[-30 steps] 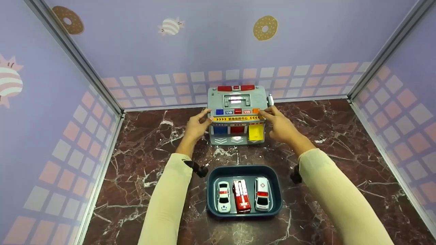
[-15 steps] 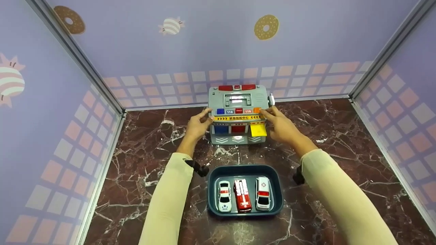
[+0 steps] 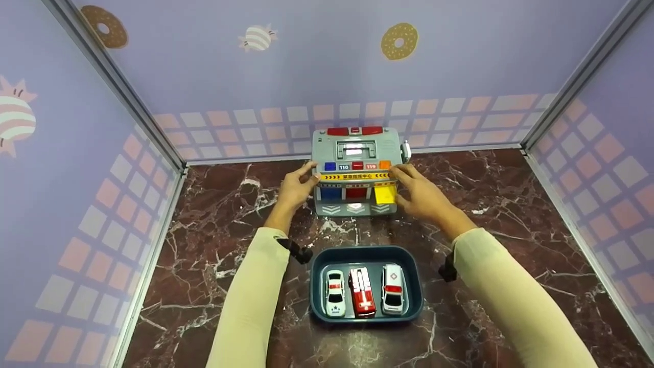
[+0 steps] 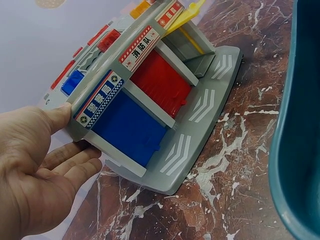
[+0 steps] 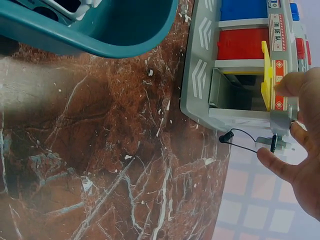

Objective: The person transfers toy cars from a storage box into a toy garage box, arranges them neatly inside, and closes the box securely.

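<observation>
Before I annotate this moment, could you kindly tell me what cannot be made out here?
Space behind the blue door and red door, left wrist view: hidden by those doors.
Part of the right hand, right wrist view: cut off by the right edge.
Lettering on the starred white car, head view: too small.

Flat yellow plastic door (image 3: 386, 194) now sticks outward, no longer hanging down, and the right hand's (image 3: 421, 196) fingertip's slipped slightly lower beside the square orange plastic button (image 3: 384, 164).
</observation>
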`<state>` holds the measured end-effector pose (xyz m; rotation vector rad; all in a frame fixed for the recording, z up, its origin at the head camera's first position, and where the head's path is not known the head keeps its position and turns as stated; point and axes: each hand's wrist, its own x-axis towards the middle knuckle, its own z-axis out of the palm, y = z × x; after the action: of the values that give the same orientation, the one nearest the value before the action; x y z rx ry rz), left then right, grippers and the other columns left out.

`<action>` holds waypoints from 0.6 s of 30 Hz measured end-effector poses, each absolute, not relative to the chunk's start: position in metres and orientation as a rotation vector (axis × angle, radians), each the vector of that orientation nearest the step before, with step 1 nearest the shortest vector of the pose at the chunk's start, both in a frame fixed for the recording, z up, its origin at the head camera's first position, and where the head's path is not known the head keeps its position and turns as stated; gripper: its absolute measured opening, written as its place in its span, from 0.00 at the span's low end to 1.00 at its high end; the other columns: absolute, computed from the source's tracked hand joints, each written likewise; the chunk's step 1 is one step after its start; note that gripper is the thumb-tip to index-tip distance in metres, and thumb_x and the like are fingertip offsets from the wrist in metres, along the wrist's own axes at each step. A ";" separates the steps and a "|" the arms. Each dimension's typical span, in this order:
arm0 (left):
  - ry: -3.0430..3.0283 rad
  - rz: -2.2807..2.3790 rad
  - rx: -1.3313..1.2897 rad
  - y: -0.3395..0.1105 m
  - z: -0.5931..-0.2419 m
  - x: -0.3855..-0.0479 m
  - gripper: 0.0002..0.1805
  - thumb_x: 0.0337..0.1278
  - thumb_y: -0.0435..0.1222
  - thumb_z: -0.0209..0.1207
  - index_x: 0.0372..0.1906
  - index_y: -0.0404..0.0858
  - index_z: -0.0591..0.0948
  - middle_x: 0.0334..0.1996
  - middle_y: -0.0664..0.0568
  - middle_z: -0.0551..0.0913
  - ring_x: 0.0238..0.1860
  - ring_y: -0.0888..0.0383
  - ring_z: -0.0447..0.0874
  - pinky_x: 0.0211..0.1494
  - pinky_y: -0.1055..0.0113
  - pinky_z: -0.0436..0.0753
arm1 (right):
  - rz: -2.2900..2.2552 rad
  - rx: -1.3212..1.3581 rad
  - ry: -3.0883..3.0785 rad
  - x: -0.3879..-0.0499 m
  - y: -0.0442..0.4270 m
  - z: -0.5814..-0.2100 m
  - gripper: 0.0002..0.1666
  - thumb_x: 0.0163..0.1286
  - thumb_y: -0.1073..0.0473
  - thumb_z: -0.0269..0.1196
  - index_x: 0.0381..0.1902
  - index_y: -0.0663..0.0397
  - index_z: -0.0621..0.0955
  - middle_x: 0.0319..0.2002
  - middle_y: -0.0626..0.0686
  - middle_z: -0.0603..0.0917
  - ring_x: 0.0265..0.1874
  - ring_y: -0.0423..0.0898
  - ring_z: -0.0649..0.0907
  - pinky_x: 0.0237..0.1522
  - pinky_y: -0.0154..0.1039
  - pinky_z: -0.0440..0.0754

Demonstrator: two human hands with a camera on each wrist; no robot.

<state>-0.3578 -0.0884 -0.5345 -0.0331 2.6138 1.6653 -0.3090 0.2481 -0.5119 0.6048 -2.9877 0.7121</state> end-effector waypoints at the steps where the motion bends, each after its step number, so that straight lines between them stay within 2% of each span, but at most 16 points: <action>1: 2.613 1.668 -0.032 -0.089 -0.534 -0.358 0.24 0.79 0.44 0.68 0.74 0.49 0.84 0.71 0.39 0.85 0.71 0.43 0.85 0.75 0.48 0.82 | 0.718 0.607 -2.988 -0.308 0.248 -0.511 0.45 0.77 0.59 0.68 0.87 0.55 0.66 0.83 0.60 0.68 0.73 0.67 0.80 0.78 0.65 0.76; 5: 2.609 1.677 -0.030 -0.089 -0.533 -0.357 0.24 0.80 0.44 0.67 0.74 0.49 0.84 0.73 0.40 0.83 0.73 0.44 0.84 0.76 0.49 0.81 | 0.727 0.607 -2.994 -0.305 0.250 -0.510 0.46 0.76 0.54 0.69 0.87 0.52 0.66 0.84 0.59 0.68 0.73 0.68 0.80 0.77 0.66 0.76; 11: 2.622 1.653 -0.027 -0.088 -0.535 -0.356 0.25 0.80 0.45 0.67 0.75 0.50 0.83 0.71 0.39 0.85 0.74 0.43 0.84 0.77 0.49 0.80 | 0.728 0.641 -2.945 -0.293 0.256 -0.512 0.48 0.74 0.52 0.72 0.87 0.53 0.67 0.81 0.61 0.71 0.74 0.68 0.78 0.77 0.67 0.76; 14: 2.634 1.643 -0.032 -0.088 -0.536 -0.357 0.24 0.80 0.46 0.67 0.75 0.52 0.84 0.69 0.39 0.86 0.73 0.43 0.84 0.77 0.48 0.80 | 0.719 0.650 -2.925 -0.283 0.259 -0.514 0.48 0.74 0.51 0.73 0.86 0.53 0.68 0.81 0.61 0.71 0.71 0.67 0.80 0.75 0.66 0.78; 15: 2.636 1.642 -0.030 -0.088 -0.536 -0.357 0.24 0.80 0.45 0.67 0.75 0.52 0.84 0.69 0.39 0.87 0.73 0.43 0.84 0.77 0.48 0.80 | 0.709 0.649 -2.922 -0.280 0.260 -0.515 0.48 0.74 0.51 0.73 0.86 0.53 0.68 0.80 0.61 0.72 0.69 0.66 0.82 0.74 0.66 0.79; 18: 2.663 1.602 -0.021 -0.089 -0.536 -0.358 0.24 0.80 0.47 0.67 0.75 0.53 0.84 0.68 0.39 0.87 0.72 0.43 0.85 0.77 0.47 0.80 | 0.709 0.649 -2.910 -0.270 0.263 -0.517 0.48 0.74 0.51 0.74 0.86 0.51 0.68 0.80 0.60 0.72 0.55 0.61 0.88 0.65 0.64 0.86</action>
<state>-0.3575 -0.0888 -0.5361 -0.0210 2.6628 1.6025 -0.2697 0.2629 -0.5168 0.6488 -2.9102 0.7090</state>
